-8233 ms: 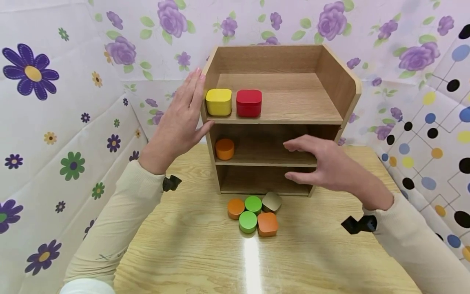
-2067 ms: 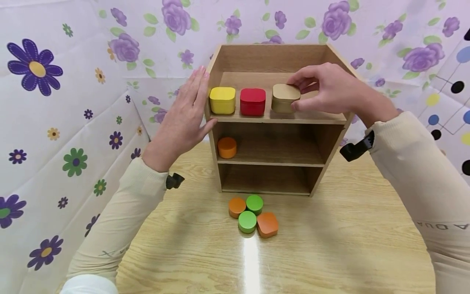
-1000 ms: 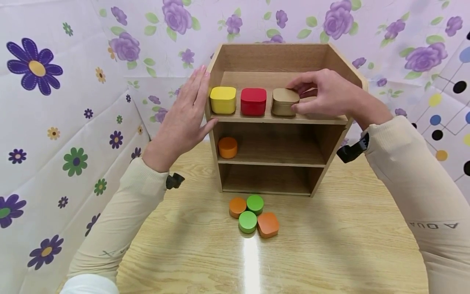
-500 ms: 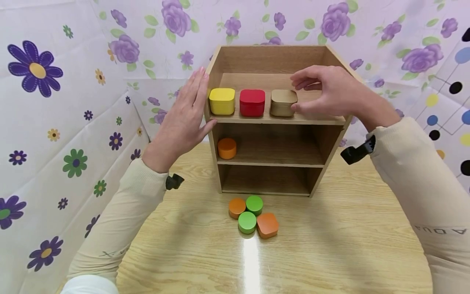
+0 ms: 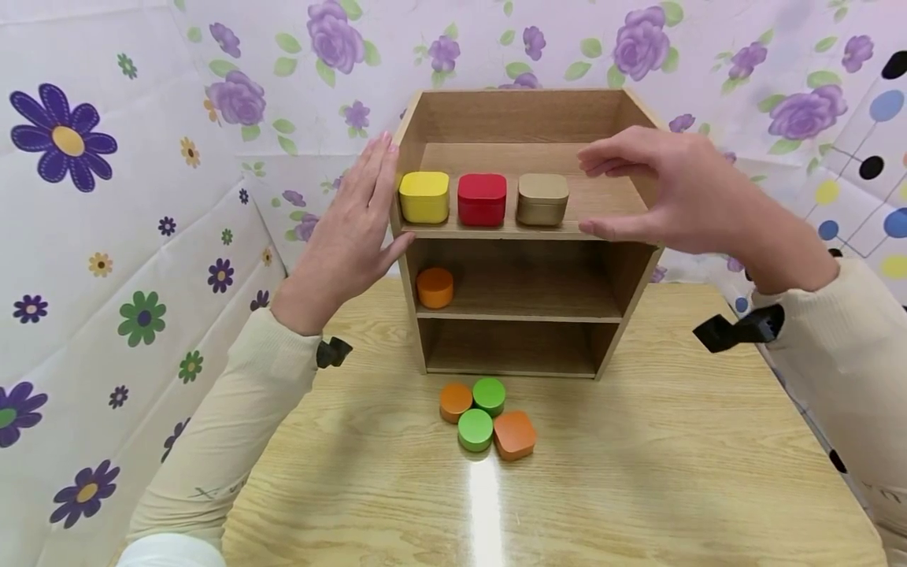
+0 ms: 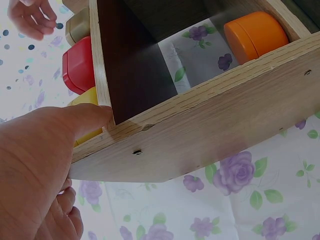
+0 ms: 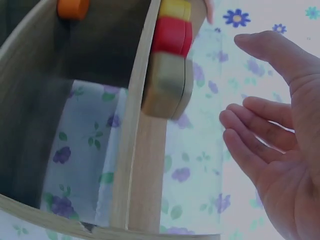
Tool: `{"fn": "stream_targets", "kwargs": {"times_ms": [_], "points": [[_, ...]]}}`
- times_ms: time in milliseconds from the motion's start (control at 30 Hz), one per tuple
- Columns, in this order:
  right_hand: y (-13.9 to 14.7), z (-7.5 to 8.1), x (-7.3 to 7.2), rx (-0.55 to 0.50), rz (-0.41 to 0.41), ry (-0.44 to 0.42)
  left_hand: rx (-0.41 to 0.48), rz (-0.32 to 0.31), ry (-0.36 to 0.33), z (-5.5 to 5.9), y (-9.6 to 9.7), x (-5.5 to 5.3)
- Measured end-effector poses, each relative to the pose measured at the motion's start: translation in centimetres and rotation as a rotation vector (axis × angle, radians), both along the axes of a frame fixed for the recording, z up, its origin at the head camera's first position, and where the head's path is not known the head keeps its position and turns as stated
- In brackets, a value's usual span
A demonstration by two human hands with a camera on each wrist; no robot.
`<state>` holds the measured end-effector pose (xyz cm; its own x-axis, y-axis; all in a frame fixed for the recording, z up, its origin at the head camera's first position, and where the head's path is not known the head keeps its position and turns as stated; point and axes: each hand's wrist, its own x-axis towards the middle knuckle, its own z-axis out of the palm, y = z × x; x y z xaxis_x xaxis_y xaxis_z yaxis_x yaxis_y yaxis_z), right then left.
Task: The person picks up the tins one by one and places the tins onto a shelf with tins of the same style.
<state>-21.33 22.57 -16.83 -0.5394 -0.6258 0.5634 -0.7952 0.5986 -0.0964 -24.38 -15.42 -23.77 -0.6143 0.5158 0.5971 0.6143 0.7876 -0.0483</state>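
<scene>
My left hand [image 5: 345, 220] rests straight-fingered along the left side of a small wooden shelf [image 5: 524, 235], its thumb on the front edge in the left wrist view. My right hand [image 5: 690, 189] is spread just right of a tan rounded-square tin [image 5: 542, 200], apart from it and holding nothing. On the top shelf, a yellow tin [image 5: 423, 198], a red tin [image 5: 482, 200] and the tan one stand in a row from the left. The right wrist view shows the tan tin [image 7: 167, 85] near the shelf's front edge, with a gap to my fingers [image 7: 250, 150].
An orange round tin [image 5: 434, 287] sits at the left of the middle shelf. On the table before the unit lie an orange round tin [image 5: 456, 402], two green round tins [image 5: 475, 429] and an orange square tin [image 5: 515, 435]. Flowered cloth [image 5: 283, 71] hangs around.
The tan tin has gone from the table to the top shelf, right of the red one. My right hand has let it go and drawn back to the right. My left hand stays put.
</scene>
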Motion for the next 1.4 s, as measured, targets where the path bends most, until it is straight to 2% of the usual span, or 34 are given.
{"fn": "stream_targets", "kwargs": {"times_ms": [133, 233, 367, 533, 767, 1167, 1400], "points": [[0.0, -1.2, 1.0, -0.019, 0.089, 0.025, -0.001, 0.005, -0.006, 0.1, 0.0, 0.1], [-0.1, -2.4, 1.6, -0.022, 0.128, 0.010, -0.005, 0.006, -0.004, 0.1, 0.0, 0.1], [-0.3, -4.4, 2.2, 0.002, 0.136, -0.020, -0.005, 0.000, 0.008, 0.0, 0.1, 0.1], [-0.4, -7.7, 2.8, 0.048, 0.115, -0.082, -0.011, -0.006, 0.016, -0.1, 0.2, 0.0], [-1.1, -12.9, 3.2, 0.091, 0.110, -0.250, -0.008, 0.003, 0.005, -0.1, 0.0, 0.2], [-1.9, -22.8, 4.0, 0.079, 0.095, -0.529, -0.004, 0.007, 0.002, 0.0, 0.0, 0.0], [-2.4, -26.8, 4.0, 0.139, 0.041, -0.663, -0.010, 0.010, -0.005, 0.0, 0.0, 0.0]]}}
